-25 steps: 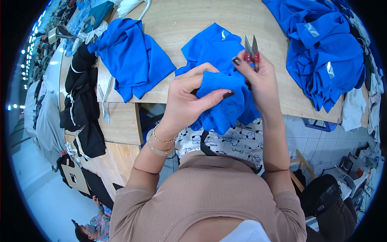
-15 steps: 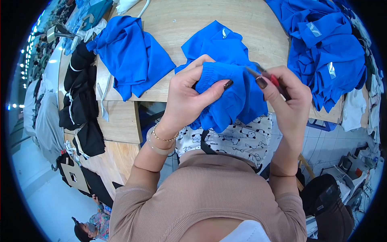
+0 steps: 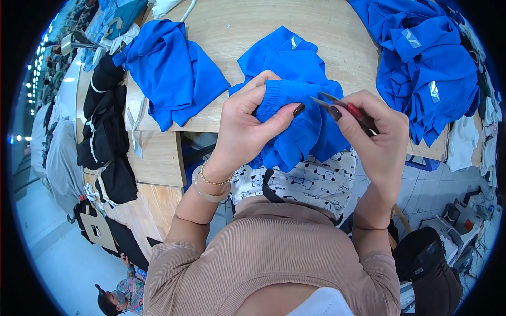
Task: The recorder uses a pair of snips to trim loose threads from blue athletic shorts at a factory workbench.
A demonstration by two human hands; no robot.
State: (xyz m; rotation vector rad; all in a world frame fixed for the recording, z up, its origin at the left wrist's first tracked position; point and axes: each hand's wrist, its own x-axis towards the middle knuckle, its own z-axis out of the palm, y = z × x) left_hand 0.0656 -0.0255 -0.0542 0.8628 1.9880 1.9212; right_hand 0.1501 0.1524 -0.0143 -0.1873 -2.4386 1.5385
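Blue garment [image 3: 303, 129] at wooden table [image 3: 337, 37], tiled floor [image 3: 421, 187]

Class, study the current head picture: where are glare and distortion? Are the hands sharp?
Head view: the left hand and right hand look fairly sharp; head view: small lights glare at far left, their row curving along the picture's rim; head view: black fills the corners.

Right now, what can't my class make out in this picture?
Head view: left hand, most fingertips hidden behind the held blue garment.
Head view: snips, part of the handles covered by the right hand.
Head view: blue garment pile at right, cut off by the top edge.
Head view: speck on the table, too small to identify.
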